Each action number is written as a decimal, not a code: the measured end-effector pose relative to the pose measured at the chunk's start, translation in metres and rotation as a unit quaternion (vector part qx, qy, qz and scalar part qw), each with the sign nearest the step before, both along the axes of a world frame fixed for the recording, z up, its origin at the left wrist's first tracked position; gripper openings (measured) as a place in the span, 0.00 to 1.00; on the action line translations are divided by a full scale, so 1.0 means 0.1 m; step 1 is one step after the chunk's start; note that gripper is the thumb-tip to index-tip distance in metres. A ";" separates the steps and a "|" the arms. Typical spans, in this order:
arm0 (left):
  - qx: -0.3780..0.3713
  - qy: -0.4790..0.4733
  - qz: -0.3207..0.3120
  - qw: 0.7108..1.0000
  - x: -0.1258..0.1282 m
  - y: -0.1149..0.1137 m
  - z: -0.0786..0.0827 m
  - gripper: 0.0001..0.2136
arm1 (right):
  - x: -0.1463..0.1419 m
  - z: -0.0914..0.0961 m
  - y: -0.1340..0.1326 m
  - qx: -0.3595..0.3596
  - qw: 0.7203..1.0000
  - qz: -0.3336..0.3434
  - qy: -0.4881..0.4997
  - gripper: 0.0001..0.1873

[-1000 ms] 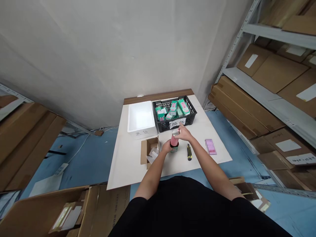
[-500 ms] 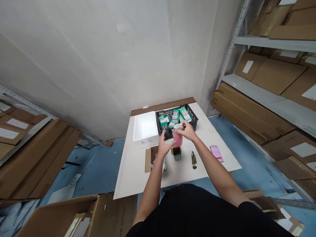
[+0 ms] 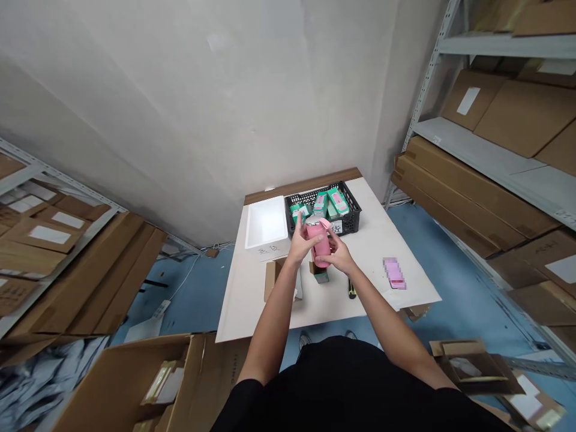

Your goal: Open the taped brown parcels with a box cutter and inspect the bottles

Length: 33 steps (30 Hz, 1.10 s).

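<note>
Both my hands hold a pink bottle with a silvery top, lifted above the white table. My left hand grips its upper part from the left. My right hand wraps round its lower part from the right. Directly below the bottle stands its small open green box on the table. Behind my hands is a black basket filled with several green and pink boxes.
A white foam tray sits left of the basket. An open cardboard box lies at my left wrist, a black and yellow utility knife and a pink phone to the right. Shelves of cartons flank both sides.
The bottle came out of its small green box and rose above the table. My right hand slid from the bottle's top to its lower part; my left hand closed on it.
</note>
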<state>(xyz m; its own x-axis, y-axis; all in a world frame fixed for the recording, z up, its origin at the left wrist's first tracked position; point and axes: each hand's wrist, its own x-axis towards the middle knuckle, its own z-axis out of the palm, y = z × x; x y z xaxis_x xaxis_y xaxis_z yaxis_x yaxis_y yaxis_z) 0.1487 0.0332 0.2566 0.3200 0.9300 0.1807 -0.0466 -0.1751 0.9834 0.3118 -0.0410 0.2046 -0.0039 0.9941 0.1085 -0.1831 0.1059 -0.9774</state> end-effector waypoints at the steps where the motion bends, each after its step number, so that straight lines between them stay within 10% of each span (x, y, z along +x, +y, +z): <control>1: 0.000 0.008 0.007 1.000 0.03 -0.02 -0.01 0.64 | -0.01 -0.03 -0.03 -0.001 0.999 -0.037 -0.018 0.71; 7: -0.050 0.003 0.010 0.999 0.15 -0.08 -0.07 0.66 | 0.10 -0.07 -0.14 0.009 0.999 0.049 -0.020 0.69; 12: -0.026 0.014 -0.002 1.000 0.19 -0.03 -0.05 0.67 | 0.11 -0.06 -0.13 -0.011 0.993 -0.057 -0.099 0.74; 33: -0.051 -0.043 -0.054 0.996 -0.13 0.33 -0.14 0.63 | -0.15 -0.11 0.08 0.002 0.996 -0.012 -0.090 0.74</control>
